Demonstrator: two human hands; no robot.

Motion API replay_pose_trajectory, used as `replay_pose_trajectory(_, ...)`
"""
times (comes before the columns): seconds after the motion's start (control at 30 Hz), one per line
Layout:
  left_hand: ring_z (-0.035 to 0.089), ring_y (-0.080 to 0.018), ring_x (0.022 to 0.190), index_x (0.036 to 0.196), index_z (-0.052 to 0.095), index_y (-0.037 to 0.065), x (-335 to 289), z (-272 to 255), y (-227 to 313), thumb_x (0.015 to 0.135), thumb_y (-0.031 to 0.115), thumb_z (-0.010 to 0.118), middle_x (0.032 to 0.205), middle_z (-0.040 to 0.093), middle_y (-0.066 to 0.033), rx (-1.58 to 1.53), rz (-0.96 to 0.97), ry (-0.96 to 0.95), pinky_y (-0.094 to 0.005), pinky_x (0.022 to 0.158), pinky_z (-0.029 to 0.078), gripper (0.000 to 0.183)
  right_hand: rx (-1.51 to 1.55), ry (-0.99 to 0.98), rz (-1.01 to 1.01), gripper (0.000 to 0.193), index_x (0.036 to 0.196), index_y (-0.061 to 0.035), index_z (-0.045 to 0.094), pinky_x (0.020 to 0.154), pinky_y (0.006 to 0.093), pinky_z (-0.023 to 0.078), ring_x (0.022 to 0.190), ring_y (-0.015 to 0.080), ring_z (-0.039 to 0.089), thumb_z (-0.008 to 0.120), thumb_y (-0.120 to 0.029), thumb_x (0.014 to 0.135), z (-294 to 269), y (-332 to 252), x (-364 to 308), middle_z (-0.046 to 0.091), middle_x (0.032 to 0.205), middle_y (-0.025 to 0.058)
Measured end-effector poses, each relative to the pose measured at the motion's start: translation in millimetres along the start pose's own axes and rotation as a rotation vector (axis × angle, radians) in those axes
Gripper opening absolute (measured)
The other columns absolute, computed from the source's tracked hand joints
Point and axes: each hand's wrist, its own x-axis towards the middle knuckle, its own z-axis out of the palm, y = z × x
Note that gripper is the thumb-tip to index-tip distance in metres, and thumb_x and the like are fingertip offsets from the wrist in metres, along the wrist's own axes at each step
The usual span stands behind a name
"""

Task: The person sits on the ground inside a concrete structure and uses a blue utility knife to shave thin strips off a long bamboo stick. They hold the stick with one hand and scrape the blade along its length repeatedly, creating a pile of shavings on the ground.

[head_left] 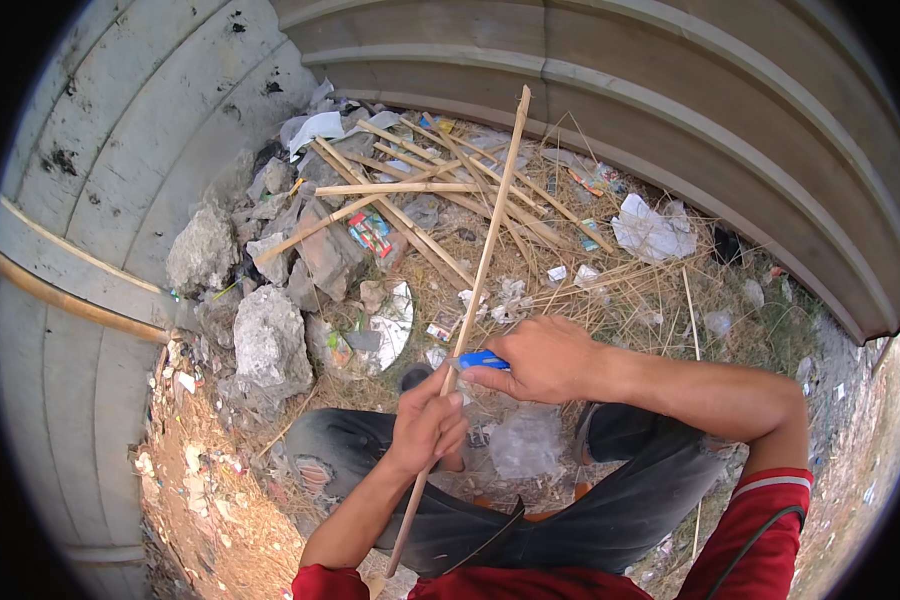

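My left hand [428, 420] is closed around a long, pale wooden stick [498, 215], which slants from near my lap up toward the far wall. In my right hand [548, 358] is a blue utility knife [483, 360], gripped with the fingers wrapped round its handle. The knife's front end meets the stick just above my left thumb; the blade itself is too small to make out. Beyond my hands, several similar sticks [400, 188] lie crisscrossed on the littered ground.
Grey rocks [272, 340] are heaped at the left, beside a broken white plate piece [395, 325]. Crumpled white paper [654, 228] and dry grass lie at the right. Corrugated metal walls [670, 90] close in the far side and the left. My bent knees frame a clear plastic bag [527, 443].
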Motion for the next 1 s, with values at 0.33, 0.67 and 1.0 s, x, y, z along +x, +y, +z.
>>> replay_pose_trajectory(0.33, 0.030, -0.0062, 0.043, 0.160, 0.033, 0.009, -2.5, -3.7, -4.1, 0.100, 0.003, 0.048, 0.063, 0.037, 0.0026, 0.025, -0.040, -0.068, -0.0233, 0.042, 0.031, 0.061, 0.066, 0.039, 0.177, 0.067, 0.092, 0.0026, 0.071, 0.078, 0.0548, 0.053, 0.081, 0.0470, 0.068, 0.043, -0.058, 0.104, -31.5, 30.2, -1.4, 0.067, 0.077, 0.0280)
replay_pose_trajectory(0.67, 0.035, -0.0054, 0.047, 0.159, 0.034, 0.005, -22.3, -14.6, -21.4, 0.098, -0.004, 0.049, 0.061, 0.040, 0.0035, 0.180, -0.066, -0.169, -0.0243, 0.045, 0.030, 0.063, 0.090, 0.472, 0.494, 0.077, 0.086, 0.0055, 0.068, 0.077, 0.0531, 0.050, 0.082, 0.0463, 0.067, 0.038, -0.063, 0.104, -87.8, 160.6, 21.3, 0.065, 0.073, 0.0277)
replay_pose_trajectory(1.0, 0.035, -0.0017, 0.053, 0.158, 0.034, 0.002, -18.0, -9.1, -29.1, 0.098, -0.005, 0.051, 0.065, 0.043, 0.0074, 0.343, -0.016, -0.181, -0.0225, 0.049, 0.029, 0.063, -0.135, 0.693, 0.485, 0.068, 0.088, 0.0031, 0.071, 0.075, 0.0538, 0.052, 0.079, 0.0488, 0.066, 0.045, -0.058, 0.102, -77.7, 186.1, -5.8, 0.067, 0.075, 0.0280)
